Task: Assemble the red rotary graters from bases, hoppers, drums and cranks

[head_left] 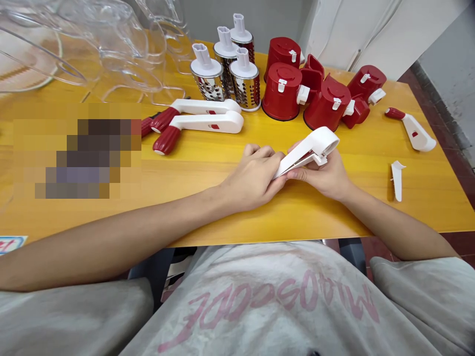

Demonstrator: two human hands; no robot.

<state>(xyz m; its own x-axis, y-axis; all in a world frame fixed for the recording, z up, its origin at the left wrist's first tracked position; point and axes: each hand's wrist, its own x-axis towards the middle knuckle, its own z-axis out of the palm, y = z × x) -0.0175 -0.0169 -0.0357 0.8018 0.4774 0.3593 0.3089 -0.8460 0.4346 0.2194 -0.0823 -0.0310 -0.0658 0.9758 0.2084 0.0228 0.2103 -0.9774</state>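
While both hands meet over the near middle of the yellow surface [178, 173] in the head view, a white handle [311, 146] is held between them, slanting up from the left to its rounded, hollow end at the right. The left hand [256, 178] has a narrow grip, its fingers and thumb wrapped around the handle's left end. The right hand [328, 173] holds the same handle from the right, with its thumb along the near edge and the other fingers mostly hidden behind. A thin white strip [306, 161] lies along the handle's near side; the two stand apart toward the right and come together near the left hand. I cannot tell whether either hand rests on the surface.

To the left and farther off, two more white handles [208, 123] lie side by side, their red knobs [166, 140] toward the left. Beyond them, four metal drums [208, 81] with white stems stand grouped together. Just right of the drums is a cluster of red cups [282, 99] with white tabs. At the far right lies another handle [415, 133] with a red knob, and a loose white piece [397, 181] lies nearer. Clear plastic parts [122, 44] crowd the far left. A patch at the left is pixelated, so its contents cannot be told.
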